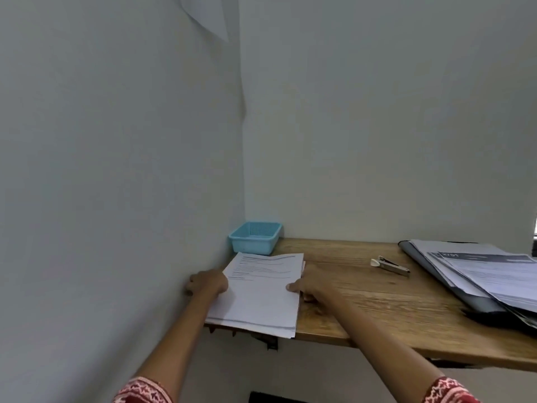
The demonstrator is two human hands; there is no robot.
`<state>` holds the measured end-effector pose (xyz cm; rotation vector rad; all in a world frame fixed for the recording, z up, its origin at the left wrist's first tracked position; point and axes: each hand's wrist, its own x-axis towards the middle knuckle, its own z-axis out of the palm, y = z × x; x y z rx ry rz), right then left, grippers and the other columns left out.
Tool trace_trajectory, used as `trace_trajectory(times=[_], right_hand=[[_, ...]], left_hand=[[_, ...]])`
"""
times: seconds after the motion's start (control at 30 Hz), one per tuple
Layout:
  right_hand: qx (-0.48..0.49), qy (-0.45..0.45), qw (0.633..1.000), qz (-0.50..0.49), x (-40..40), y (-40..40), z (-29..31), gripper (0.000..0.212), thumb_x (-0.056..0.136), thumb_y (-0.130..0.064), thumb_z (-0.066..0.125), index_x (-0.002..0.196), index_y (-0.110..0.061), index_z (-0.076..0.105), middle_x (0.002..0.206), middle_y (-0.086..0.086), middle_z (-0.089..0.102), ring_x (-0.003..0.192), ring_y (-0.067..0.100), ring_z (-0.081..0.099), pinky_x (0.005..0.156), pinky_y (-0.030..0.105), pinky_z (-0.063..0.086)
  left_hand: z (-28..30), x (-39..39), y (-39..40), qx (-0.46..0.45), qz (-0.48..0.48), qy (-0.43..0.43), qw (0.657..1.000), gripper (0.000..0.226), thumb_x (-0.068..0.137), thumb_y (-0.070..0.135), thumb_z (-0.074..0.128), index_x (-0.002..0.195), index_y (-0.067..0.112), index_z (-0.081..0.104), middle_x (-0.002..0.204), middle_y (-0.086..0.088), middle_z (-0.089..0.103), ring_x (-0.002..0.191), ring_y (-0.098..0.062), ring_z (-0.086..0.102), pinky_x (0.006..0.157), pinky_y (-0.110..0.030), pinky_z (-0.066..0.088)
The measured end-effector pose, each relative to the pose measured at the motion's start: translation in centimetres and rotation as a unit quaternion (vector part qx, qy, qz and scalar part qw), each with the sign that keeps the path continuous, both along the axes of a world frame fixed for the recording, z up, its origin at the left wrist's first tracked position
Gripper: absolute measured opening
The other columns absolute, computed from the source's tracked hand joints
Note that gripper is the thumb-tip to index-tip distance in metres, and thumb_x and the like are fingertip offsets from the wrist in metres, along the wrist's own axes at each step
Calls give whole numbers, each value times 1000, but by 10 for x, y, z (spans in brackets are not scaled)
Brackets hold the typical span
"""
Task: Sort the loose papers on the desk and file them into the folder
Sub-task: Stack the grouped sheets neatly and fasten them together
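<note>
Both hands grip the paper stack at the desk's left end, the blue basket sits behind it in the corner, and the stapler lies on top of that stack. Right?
Not quite. In the head view the stapler lies on the bare desk, apart from the paper stack held by the left hand and right hand. The blue basket is as stated.

A white printed paper stack (258,292) lies flat at the desk's left end. The dark folder (453,274) — open, papers on it — lies far right.
</note>
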<state>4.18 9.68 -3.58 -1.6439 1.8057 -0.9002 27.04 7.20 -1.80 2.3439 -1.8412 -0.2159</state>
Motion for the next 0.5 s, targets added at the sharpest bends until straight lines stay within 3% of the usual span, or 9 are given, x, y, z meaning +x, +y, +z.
trace_trajectory(times=[0.1, 0.23, 0.37, 0.43, 0.5], right_hand=[[51, 14, 999, -9, 2, -4, 8, 49, 81, -19, 73, 124, -5, 53, 106, 9, 65, 68, 15, 59, 68, 28, 53], [-23, 93, 994, -42, 6, -10, 5, 49, 87, -32, 65, 129, -7, 55, 127, 9, 60, 110, 24, 59, 93, 36, 49], [-9, 88, 995, -48, 13, -12, 9, 45, 91, -27, 58, 128, -1, 51, 130, 12, 56, 117, 27, 55, 97, 36, 47], [16, 83, 995, -45, 15, -9, 17, 45, 91, -25, 60, 127, 0, 49, 128, 15, 57, 112, 26, 58, 90, 33, 51], [39, 56, 997, -44, 12, -10, 22, 44, 91, -22, 62, 127, -1, 49, 122, 16, 59, 97, 25, 62, 73, 31, 54]], left_hand=[[10, -1, -10, 19, -48, 37, 998, 43, 91, 14, 43, 134, 7, 41, 139, -14, 43, 126, -31, 43, 105, -38, 37], [8, -9, -20, -5, -70, 64, 996, 39, 96, 15, 41, 134, 4, 41, 138, -13, 46, 125, -27, 46, 102, -30, 37], [1, -13, -26, -29, -72, 50, 996, 37, 98, 17, 40, 133, 5, 39, 137, -12, 46, 126, -26, 45, 102, -27, 33], [0, -16, -25, -31, -74, 35, 996, 36, 97, 17, 41, 131, 6, 39, 136, -12, 48, 125, -26, 45, 101, -27, 33], [-1, -18, -25, -27, -71, 24, 997, 35, 96, 17, 42, 130, 6, 42, 134, -11, 49, 123, -26, 47, 101, -28, 33]])
